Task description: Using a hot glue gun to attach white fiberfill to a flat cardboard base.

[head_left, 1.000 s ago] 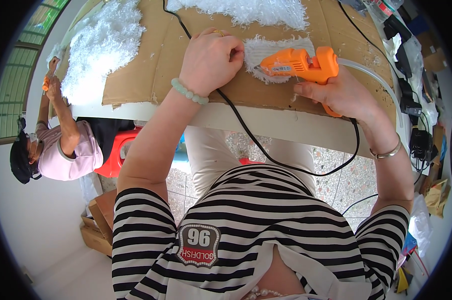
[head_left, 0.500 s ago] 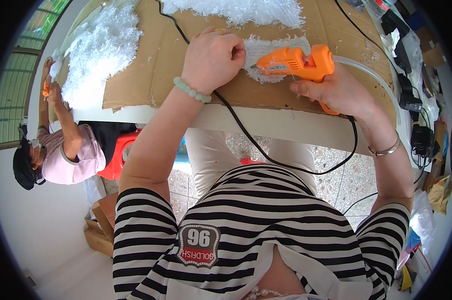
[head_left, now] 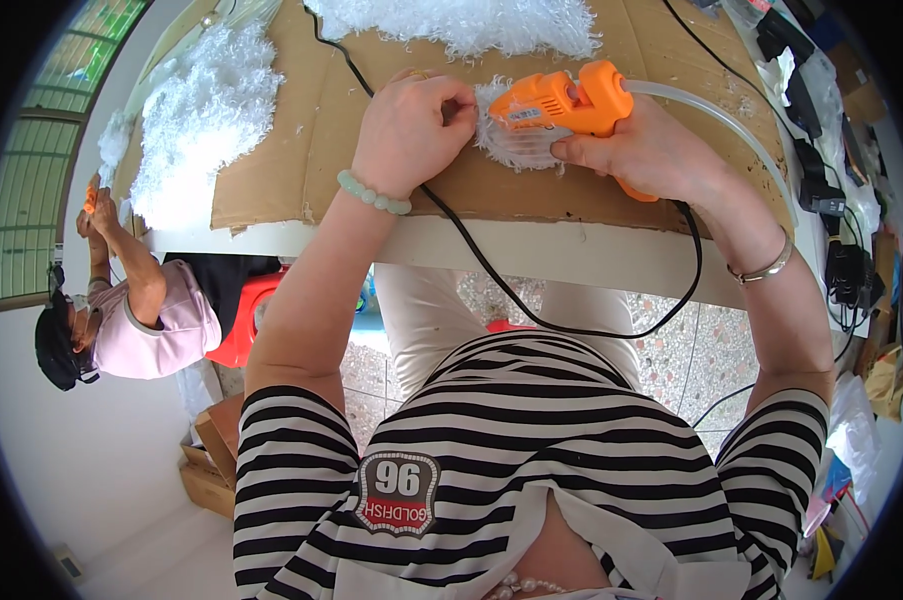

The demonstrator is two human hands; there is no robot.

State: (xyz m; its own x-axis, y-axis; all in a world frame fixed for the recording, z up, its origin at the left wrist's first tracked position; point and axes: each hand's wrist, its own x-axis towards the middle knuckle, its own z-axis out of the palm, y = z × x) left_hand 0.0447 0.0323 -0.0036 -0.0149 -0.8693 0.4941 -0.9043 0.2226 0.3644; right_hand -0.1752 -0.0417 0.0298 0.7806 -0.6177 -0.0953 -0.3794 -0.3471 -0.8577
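Currently: orange glue gun (head_left: 561, 105) in right hand (head_left: 661, 150), nose over white fringed patch (head_left: 521, 148)

Right hand: fingers wrapped round the gun's handle, closed on it; thumb (head_left: 583, 153) points left below the gun body, by the patch's lower right edge. Gun's nose aims left across the patch; can't tell if the nozzle touches it. Left hand (head_left: 411, 130): fingers curled well in, thumb up against them, just at the patch's left edge. Fingertips partly hidden, so can't tell whether they pinch the patch.

Patch lies flat, ribbed side up, on brown cardboard (head_left: 351, 185) near the table's front edge. Clear tube (head_left: 736, 115) arcs right from the gun's rear. Black cable (head_left: 486, 260) passes under the left wrist, sags past the table edge, loops up by the gun's handle. White shaggy material in two lots: left pile (head_left: 206, 115), far piece (head_left: 461, 22). Far left, co-worker in pink (head_left: 161, 325), both hands raised around an orange object (head_left: 91, 197).
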